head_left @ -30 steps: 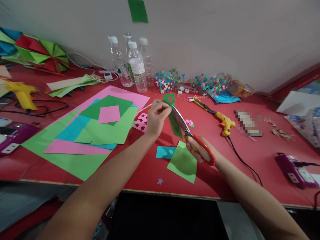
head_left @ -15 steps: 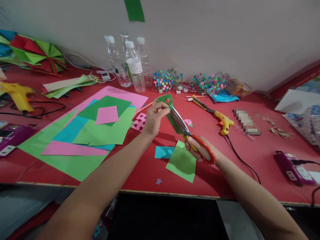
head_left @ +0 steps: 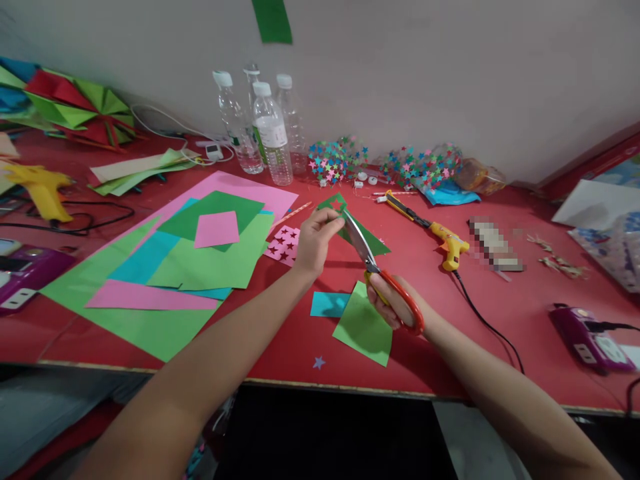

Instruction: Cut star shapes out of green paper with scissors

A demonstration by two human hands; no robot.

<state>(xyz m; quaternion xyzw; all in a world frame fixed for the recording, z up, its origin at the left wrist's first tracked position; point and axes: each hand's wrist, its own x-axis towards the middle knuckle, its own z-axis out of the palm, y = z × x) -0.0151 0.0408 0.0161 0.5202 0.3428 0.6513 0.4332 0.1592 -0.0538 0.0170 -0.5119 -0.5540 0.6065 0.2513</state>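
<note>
My left hand (head_left: 314, 243) pinches a dark green sheet of paper (head_left: 369, 241) with a star-shaped hole near its top. My right hand (head_left: 389, 303) grips scissors (head_left: 361, 244) by their red and yellow handles. The blades look nearly closed, and their tips meet the paper beside my left fingertips. Below the scissors lie a light green paper piece (head_left: 365, 330) and a small blue paper rectangle (head_left: 327, 304). A pink sheet with star cutouts (head_left: 283, 245) rests by my left wrist, partly covered. Near the table's front edge is a purple-grey paper star (head_left: 319, 363).
Coloured paper sheets (head_left: 175, 327) spread over the left side. Several plastic bottles (head_left: 274, 137) stand near the wall, beside bags of small stars (head_left: 337, 160). Yellow glue guns (head_left: 453, 243) lie right and left, with cords. Purple power strips (head_left: 590, 340) sit at both sides.
The dark green paper has turned, its lower end swinging right behind the scissors. My left hand has moved slightly right and down, and the scissors a little left.
</note>
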